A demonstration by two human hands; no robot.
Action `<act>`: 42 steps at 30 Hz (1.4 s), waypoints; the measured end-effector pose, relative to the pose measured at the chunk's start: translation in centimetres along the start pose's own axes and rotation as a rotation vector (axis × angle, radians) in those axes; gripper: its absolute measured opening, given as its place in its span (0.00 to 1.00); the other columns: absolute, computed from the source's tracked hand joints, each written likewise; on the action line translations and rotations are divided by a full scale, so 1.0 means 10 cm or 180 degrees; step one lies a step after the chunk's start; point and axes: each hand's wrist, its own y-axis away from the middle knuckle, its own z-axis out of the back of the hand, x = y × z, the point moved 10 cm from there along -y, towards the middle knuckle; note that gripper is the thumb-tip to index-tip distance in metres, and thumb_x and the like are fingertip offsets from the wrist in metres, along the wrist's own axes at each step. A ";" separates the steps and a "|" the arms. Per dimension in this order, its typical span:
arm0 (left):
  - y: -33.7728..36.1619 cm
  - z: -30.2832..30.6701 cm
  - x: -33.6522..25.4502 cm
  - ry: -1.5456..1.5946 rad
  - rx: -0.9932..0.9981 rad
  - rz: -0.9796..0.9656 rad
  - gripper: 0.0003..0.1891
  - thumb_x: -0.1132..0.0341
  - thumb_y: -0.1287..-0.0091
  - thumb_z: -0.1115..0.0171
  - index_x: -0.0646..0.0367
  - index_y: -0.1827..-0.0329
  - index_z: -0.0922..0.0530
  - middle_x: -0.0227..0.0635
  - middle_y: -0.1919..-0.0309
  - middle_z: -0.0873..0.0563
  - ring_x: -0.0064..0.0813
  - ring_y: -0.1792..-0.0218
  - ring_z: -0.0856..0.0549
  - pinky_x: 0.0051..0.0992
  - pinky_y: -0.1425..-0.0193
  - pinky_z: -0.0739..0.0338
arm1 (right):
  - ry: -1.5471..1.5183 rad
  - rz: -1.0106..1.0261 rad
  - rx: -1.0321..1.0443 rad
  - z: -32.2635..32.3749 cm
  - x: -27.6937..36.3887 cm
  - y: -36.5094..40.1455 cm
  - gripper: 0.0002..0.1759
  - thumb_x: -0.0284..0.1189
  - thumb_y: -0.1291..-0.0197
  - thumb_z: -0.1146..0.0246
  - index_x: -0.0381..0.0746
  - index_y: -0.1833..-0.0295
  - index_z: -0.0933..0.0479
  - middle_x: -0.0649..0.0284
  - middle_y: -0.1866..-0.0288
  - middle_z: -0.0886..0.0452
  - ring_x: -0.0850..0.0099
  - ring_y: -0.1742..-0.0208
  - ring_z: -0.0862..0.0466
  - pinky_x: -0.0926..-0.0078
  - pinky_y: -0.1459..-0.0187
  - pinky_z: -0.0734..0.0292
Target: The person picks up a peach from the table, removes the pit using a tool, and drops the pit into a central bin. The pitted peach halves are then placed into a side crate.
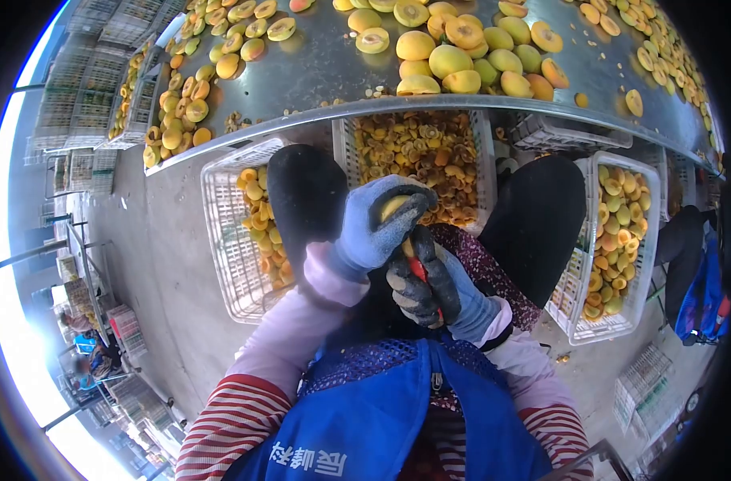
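My left hand (379,224), in a blue and grey work glove, is closed around a yellow peach (393,208), mostly hidden by the fingers. Just below it, my right hand (426,282), in a dark-coated glove, grips a red-handled tool (417,269); its working end is hidden against the fruit and left hand. Both hands meet above my lap, between my knees. Behind them stands a white crate (485,160) full of brownish-yellow fruit scraps (417,152).
A metal table (325,68) ahead carries many cut peach halves (449,60). White crates of peaches stand by my left knee (221,232) and right knee (646,240). Stacked crates (76,88) line the far left. Another person (698,272) sits at right.
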 end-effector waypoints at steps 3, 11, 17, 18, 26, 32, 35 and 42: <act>-0.04 -0.01 -0.07 -0.0059 0.0276 -0.0062 0.09 0.73 0.39 0.40 0.67 0.57 0.20 0.41 0.64 0.15 0.29 0.63 0.16 0.25 0.56 0.22 | -0.0476 -0.0218 0.0511 -0.18 -0.05 -0.03 0.27 0.56 0.31 0.54 0.40 0.56 0.30 0.67 0.80 0.34 0.78 0.87 0.35 0.79 0.90 0.39; 0.24 -0.13 0.32 0.1802 -0.0348 0.1132 0.17 0.60 0.35 0.46 0.67 0.59 0.20 0.39 0.61 0.15 0.26 0.60 0.19 0.25 0.51 0.26 | -0.1417 -0.0481 0.1261 -0.18 -0.16 -0.07 0.28 0.55 0.32 0.52 0.37 0.53 0.29 0.69 0.80 0.34 0.79 0.88 0.35 0.79 0.90 0.38; 0.17 0.05 0.15 0.0811 0.0004 0.0468 0.13 0.65 0.36 0.43 0.68 0.58 0.20 0.38 0.64 0.15 0.24 0.62 0.18 0.24 0.54 0.24 | -0.1214 -0.0644 0.1100 -0.22 -0.24 -0.07 0.29 0.55 0.32 0.52 0.38 0.53 0.29 0.70 0.82 0.34 0.80 0.88 0.35 0.79 0.90 0.38; 0.15 0.08 0.12 0.0564 0.0083 0.0427 0.13 0.65 0.36 0.43 0.69 0.58 0.20 0.39 0.64 0.15 0.24 0.62 0.18 0.24 0.54 0.24 | -0.1298 -0.0699 0.1131 -0.27 -0.25 -0.08 0.29 0.55 0.32 0.52 0.38 0.53 0.29 0.70 0.82 0.34 0.80 0.88 0.34 0.80 0.90 0.38; 0.33 0.01 0.27 0.1880 -0.0828 0.1122 0.16 0.58 0.32 0.48 0.64 0.59 0.21 0.38 0.69 0.17 0.28 0.70 0.18 0.27 0.63 0.23 | -0.1698 -0.0770 0.1557 -0.33 -0.23 -0.07 0.29 0.57 0.30 0.60 0.43 0.54 0.29 0.69 0.78 0.36 0.75 0.84 0.36 0.75 0.86 0.41; 0.62 0.32 0.87 0.3098 -0.2168 0.1596 0.09 0.68 0.30 0.49 0.63 0.53 0.25 0.39 0.65 0.18 0.26 0.64 0.17 0.26 0.63 0.19 | -0.1057 -0.0108 0.0890 -0.21 0.02 -0.05 0.30 0.57 0.31 0.56 0.40 0.50 0.28 0.70 0.81 0.34 0.80 0.86 0.35 0.80 0.87 0.37; 0.44 0.65 -0.12 -0.0660 -0.1280 0.0101 0.10 0.70 0.30 0.49 0.66 0.53 0.23 0.41 0.62 0.17 0.28 0.61 0.18 0.26 0.57 0.23 | -0.1059 -0.0036 0.0886 -0.06 0.05 -0.07 0.31 0.58 0.31 0.57 0.41 0.50 0.26 0.70 0.80 0.36 0.80 0.85 0.37 0.80 0.87 0.38; 0.62 2.33 -0.09 -0.4943 -0.2152 0.1022 0.22 0.59 0.39 0.32 0.61 0.45 0.22 0.43 0.58 0.17 0.37 0.64 0.18 0.32 0.52 0.23 | -0.0352 0.0292 -0.0619 0.33 0.23 -0.12 0.28 0.57 0.33 0.51 0.42 0.57 0.26 0.70 0.81 0.35 0.78 0.84 0.35 0.80 0.85 0.40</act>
